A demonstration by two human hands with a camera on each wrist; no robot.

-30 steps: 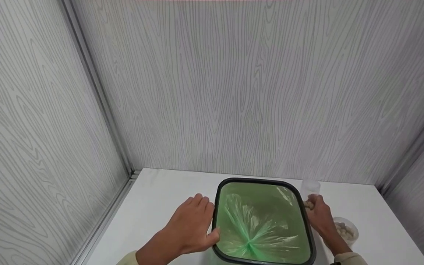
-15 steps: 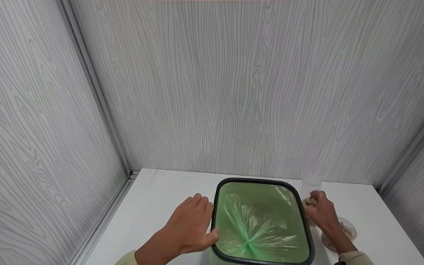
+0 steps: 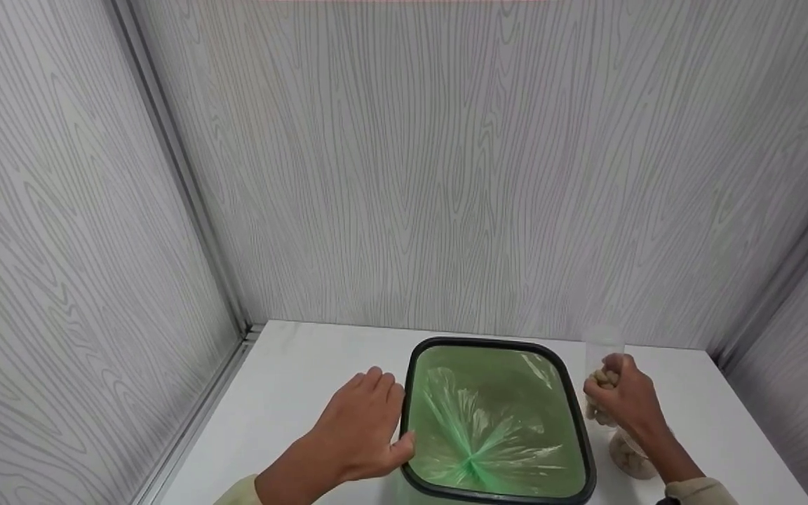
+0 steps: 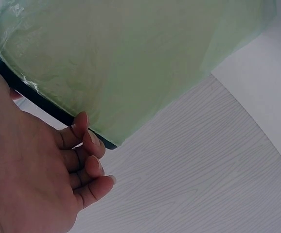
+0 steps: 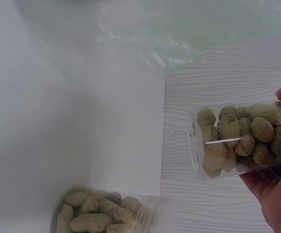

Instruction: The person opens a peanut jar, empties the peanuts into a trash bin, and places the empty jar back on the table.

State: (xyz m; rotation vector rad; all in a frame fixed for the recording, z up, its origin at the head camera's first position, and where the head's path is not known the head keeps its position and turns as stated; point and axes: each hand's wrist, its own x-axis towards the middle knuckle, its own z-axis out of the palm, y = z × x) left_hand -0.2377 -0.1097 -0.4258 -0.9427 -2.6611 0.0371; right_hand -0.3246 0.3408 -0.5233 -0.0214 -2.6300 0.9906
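Note:
A trash bin with a black rim (image 3: pixel 411 358) is lined with a translucent green plastic bag (image 3: pixel 488 428). My left hand (image 3: pixel 362 428) grips the bin's left rim, its thumb over the edge and its fingers against the outer side. In the left wrist view, the fingertips (image 4: pixel 94 143) curl beside the dark rim. To the right of the bin, my right hand (image 3: pixel 630 398) holds a clear plastic jar (image 5: pixel 242 138) of peanuts in their shells, raised above the table. Below that hand stands a second clear jar (image 3: pixel 632 459) of peanuts, partly hidden by the wrist.
The white table (image 3: pixel 292 358) meets grey wood-grain panels (image 3: pixel 446 175) at the back and on both sides. A metal frame strip (image 3: pixel 186 161) runs down the left corner. The bin takes up the front middle of the table.
My right hand has moved right, away from the bin, and slightly up with the jar, and more of the peanuts show. My left hand stays at the rim.

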